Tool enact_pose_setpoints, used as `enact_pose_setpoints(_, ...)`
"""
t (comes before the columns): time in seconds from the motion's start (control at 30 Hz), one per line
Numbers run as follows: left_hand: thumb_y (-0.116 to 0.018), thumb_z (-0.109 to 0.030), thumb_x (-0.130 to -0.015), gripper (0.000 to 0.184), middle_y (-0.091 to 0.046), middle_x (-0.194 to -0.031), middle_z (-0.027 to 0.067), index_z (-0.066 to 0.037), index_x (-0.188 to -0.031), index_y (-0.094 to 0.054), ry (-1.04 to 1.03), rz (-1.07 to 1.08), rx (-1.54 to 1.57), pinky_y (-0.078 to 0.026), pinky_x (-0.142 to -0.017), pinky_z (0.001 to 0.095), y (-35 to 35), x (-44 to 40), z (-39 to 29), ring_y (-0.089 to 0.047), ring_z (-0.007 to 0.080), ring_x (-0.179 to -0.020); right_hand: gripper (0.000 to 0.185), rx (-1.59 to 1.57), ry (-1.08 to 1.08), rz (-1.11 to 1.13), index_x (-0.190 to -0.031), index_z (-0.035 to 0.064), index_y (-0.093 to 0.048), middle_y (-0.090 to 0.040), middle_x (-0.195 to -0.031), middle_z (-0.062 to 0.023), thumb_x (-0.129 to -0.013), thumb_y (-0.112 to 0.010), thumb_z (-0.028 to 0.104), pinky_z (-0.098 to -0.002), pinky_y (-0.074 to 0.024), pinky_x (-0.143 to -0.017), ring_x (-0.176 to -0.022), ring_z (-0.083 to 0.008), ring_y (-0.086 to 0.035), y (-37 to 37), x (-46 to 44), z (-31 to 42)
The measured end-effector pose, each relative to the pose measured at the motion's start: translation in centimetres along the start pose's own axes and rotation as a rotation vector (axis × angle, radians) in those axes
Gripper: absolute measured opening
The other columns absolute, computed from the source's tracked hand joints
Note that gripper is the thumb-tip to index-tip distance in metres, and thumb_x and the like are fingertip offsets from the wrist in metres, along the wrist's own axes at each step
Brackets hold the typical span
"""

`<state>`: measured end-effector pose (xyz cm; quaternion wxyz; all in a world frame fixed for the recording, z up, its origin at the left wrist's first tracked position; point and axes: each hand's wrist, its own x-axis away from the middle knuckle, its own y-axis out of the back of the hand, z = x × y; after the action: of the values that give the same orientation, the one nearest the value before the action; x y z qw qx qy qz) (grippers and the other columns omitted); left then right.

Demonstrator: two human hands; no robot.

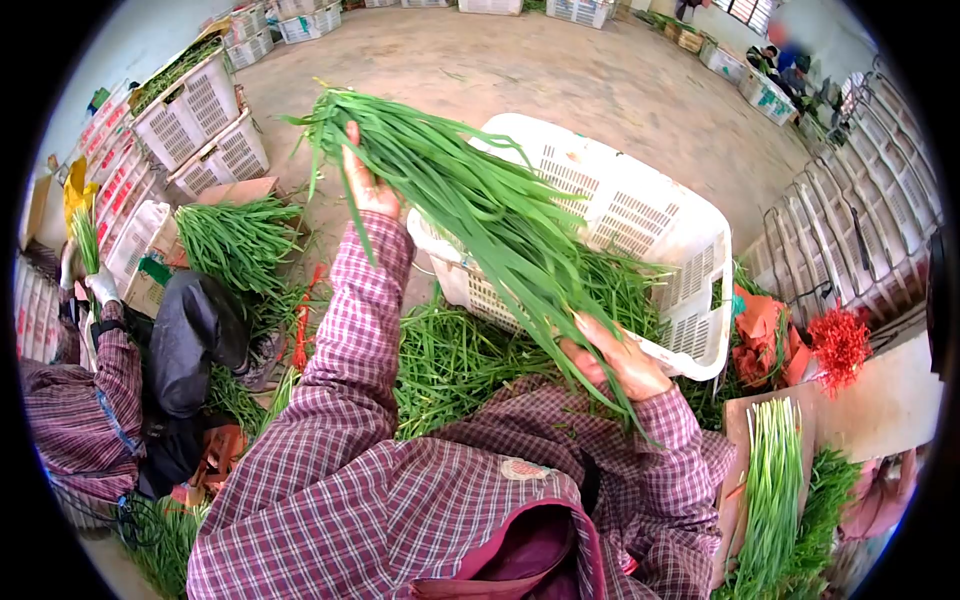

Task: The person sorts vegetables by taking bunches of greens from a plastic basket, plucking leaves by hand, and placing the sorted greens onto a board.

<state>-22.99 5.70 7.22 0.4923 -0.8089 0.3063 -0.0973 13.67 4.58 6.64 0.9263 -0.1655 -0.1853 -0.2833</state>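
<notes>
A long, loose bunch of garlic chives (470, 195) stretches across both hands, over the near side of a white plastic basket (650, 200). At the upper left end, my left hand (370, 182) is closed around the bunch, its fingers partly hidden behind the leaves. My right hand (620, 358) grips the lower right end, where leaf tips hang past the wrist. More cut greens lie inside the basket. A heap of loose chives (450, 365) is under my arms in front of my lap.
At left a co-worker's gloved hand (102, 286) holds a small bunch beside a pile of chives (240, 240). Stacked crates (195, 115) stand behind. On the right are red ties (848, 350), a board with a chive bundle (772, 480), and a crate stack (850, 220).
</notes>
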Motion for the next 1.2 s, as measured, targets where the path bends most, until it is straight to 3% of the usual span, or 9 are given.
enact_pose_setpoints(0.1, -0.074, -0.045, -0.071, 0.066, -0.055, -0.121, 0.0147, -0.008, -0.121, -0.053, 0.017, -0.196, -0.113, -0.041, -0.099, 0.0499, 0.5, -1.1, -1.9, -0.050, 0.0296, -0.113, 0.039, 0.132, 0.119, 0.026, -0.118, 0.0037, -0.058, -0.038, -0.062, 0.0064, -0.097, -0.048, 0.034, -0.0176, -0.0268, -0.044, -0.052, -0.0032, -0.034, 1.8, 2.9, -0.2)
enact_pose_setpoints(0.23, -0.076, -0.043, -0.068, 0.066, -0.057, -0.123, 0.0091, -0.009, -0.121, -0.056, -0.002, 0.025, -0.046, -0.039, -0.100, 0.0499, 6.7, -7.6, -4.4, -0.052, 0.0289, -0.114, 0.036, 0.042, 0.152, -0.217, -0.112, 0.0002, -0.061, -0.035, -0.059, 0.0090, -0.096, -0.051, 0.031, -0.0188, -0.0237, -0.043, -0.048, -0.0023, -0.031, 6.3, 7.3, -1.6)
enact_pose_setpoints(0.37, -0.070, -0.045, -0.075, 0.062, -0.061, -0.114, 0.0111, -0.006, -0.122, -0.054, -0.020, -0.016, -0.144, -0.048, -0.091, 0.0468, 8.3, -7.3, -7.7, -0.058, 0.0289, -0.103, 0.039, 0.071, 0.274, -0.345, -0.115, -0.0009, -0.058, -0.035, -0.059, 0.0085, -0.097, -0.049, 0.032, -0.0184, -0.0228, -0.045, -0.049, -0.0025, -0.031, 7.3, 9.7, -0.9)
enact_pose_setpoints(0.5, -0.060, -0.035, -0.087, 0.040, -0.064, -0.100, 0.0093, -0.003, -0.112, -0.056, 0.512, 0.369, 0.235, -0.057, -0.075, 0.0342, 8.9, -4.1, -8.8, -0.064, 0.0223, -0.086, 0.039, 0.113, 0.408, -0.465, -0.118, 0.0009, -0.057, -0.033, -0.059, 0.0095, -0.097, -0.048, 0.032, -0.0177, -0.0229, -0.045, -0.049, -0.0022, -0.030, 7.0, 8.3, 0.3)
enact_pose_setpoints(0.57, -0.066, -0.043, -0.082, 0.049, -0.064, -0.097, 0.0108, -0.003, -0.108, -0.057, 0.259, 0.653, -0.101, -0.059, -0.066, 0.0325, 9.1, -1.9, -7.1, -0.065, 0.0219, -0.081, 0.039, 0.174, 0.441, -0.501, -0.119, 0.0061, -0.059, -0.038, -0.062, 0.0095, -0.096, -0.049, 0.036, -0.0177, -0.0265, -0.046, -0.050, -0.0020, -0.032, 5.7, 6.6, 1.3)
enact_pose_setpoints(0.63, -0.070, -0.046, -0.077, 0.054, -0.065, -0.100, 0.0137, -0.005, -0.109, -0.058, 0.383, 0.388, -0.199, -0.059, -0.070, 0.0342, 6.6, 3.1, -5.4, -0.066, 0.0236, -0.086, 0.037, 0.187, 0.549, -0.524, -0.118, 0.0089, -0.060, -0.043, -0.066, 0.0084, -0.096, -0.049, 0.037, -0.0176, -0.0319, -0.047, -0.051, -0.0027, -0.035, 4.4, 3.3, 1.4)
enact_pose_setpoints(0.73, -0.072, -0.052, -0.071, 0.067, -0.057, -0.120, 0.0187, -0.005, -0.115, -0.055, 0.509, 0.218, -0.222, -0.055, -0.081, 0.0415, 5.4, 7.1, -1.5, -0.059, 0.0305, -0.108, 0.032, 0.239, 0.705, -0.583, -0.115, 0.0102, -0.061, -0.049, -0.070, 0.0051, -0.096, -0.049, 0.033, -0.0197, -0.0360, -0.046, -0.053, -0.0038, -0.040, 0.7, -0.9, 1.9)
enact_pose_setpoints(0.87, -0.064, -0.055, -0.075, 0.069, -0.055, -0.118, 0.0238, -0.002, -0.118, -0.052, 0.632, 0.491, -0.108, -0.045, -0.098, 0.0451, 3.8, 9.6, 3.5, -0.052, 0.0373, -0.116, 0.033, 0.545, 0.767, -0.653, -0.116, 0.0066, -0.058, -0.053, -0.062, 0.0014, -0.097, -0.047, 0.031, -0.0261, -0.0396, -0.045, -0.051, -0.0079, -0.045, -4.1, -5.6, 0.9)
enact_pose_setpoints(1.2, -0.062, -0.070, -0.067, 0.082, -0.055, -0.114, 0.0277, -0.005, -0.117, -0.054, 0.863, 0.646, -0.065, -0.041, -0.098, 0.0532, 2.9, 10.4, 2.5, -0.050, 0.0426, -0.113, 0.054, 0.958, 0.876, -0.650, -0.138, 0.0028, -0.032, -0.060, -0.078, -0.0234, -0.091, -0.053, 0.016, -0.0459, -0.0465, -0.057, -0.063, -0.0379, -0.059, -7.4, -8.2, -2.0)
